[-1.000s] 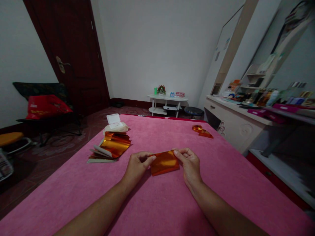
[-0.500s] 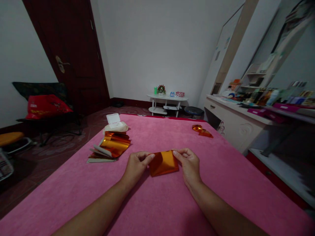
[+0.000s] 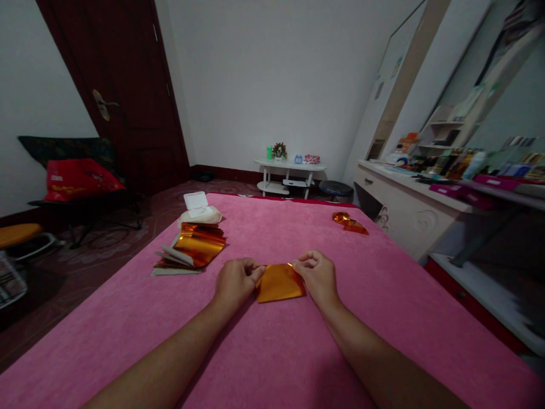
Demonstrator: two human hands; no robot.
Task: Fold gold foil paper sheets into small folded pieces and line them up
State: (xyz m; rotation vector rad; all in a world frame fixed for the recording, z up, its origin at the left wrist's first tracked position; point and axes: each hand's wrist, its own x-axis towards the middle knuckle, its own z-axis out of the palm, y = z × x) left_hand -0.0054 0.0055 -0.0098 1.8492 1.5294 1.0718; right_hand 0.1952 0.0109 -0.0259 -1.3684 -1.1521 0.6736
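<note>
A folded piece of shiny gold-orange foil paper (image 3: 280,284) is held just over the pink cloth (image 3: 272,352), near the middle. My left hand (image 3: 238,279) pinches its upper left corner between thumb and fingers. At its upper right corner, my right hand (image 3: 317,275) pinches the edge. A loose stack of foil sheets (image 3: 198,244) with grey backing lies to the left, its sheets curling. Two folded foil pieces (image 3: 349,222) rest at the far right of the cloth.
Behind the stack sits an open white box (image 3: 196,201) on a pale packet (image 3: 202,215). A white dresser (image 3: 413,210) with bottles runs along the right. Farther off are a small white table (image 3: 289,166), a dark round stool (image 3: 336,188) and a red bag (image 3: 83,179) on a chair.
My right hand has shifted slightly left along the foil's top edge. The foil's surface now looks flatter and more evenly lit. The camera view has moved a little.
</note>
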